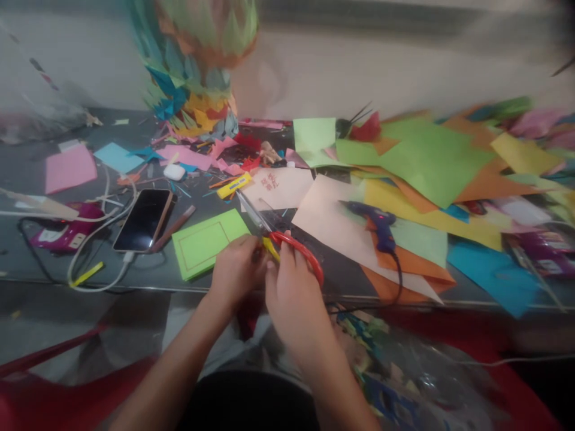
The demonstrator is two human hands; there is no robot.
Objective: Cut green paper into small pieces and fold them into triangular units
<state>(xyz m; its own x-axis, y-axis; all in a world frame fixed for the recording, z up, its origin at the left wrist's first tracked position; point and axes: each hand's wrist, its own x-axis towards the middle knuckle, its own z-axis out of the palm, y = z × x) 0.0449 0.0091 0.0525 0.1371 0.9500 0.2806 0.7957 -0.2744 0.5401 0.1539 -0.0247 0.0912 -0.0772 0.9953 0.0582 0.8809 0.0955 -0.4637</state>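
Note:
My right hand (291,293) is closed round the red handles of a pair of scissors (287,239), whose blades point up and left over the table edge. My left hand (236,269) is closed beside it, pinching a small yellow paper piece (271,248) at the blades. A green card with a drawn border (204,242) lies just left of my left hand. Both hands sit at the near edge of the dark table (36,263).
A phone (144,219) on a white cable lies to the left, with a pink sheet (69,167) and a magenta device (67,230). A blue glue gun (380,224) rests on many coloured paper sheets at right. A tall paper-scale figure (197,72) stands behind.

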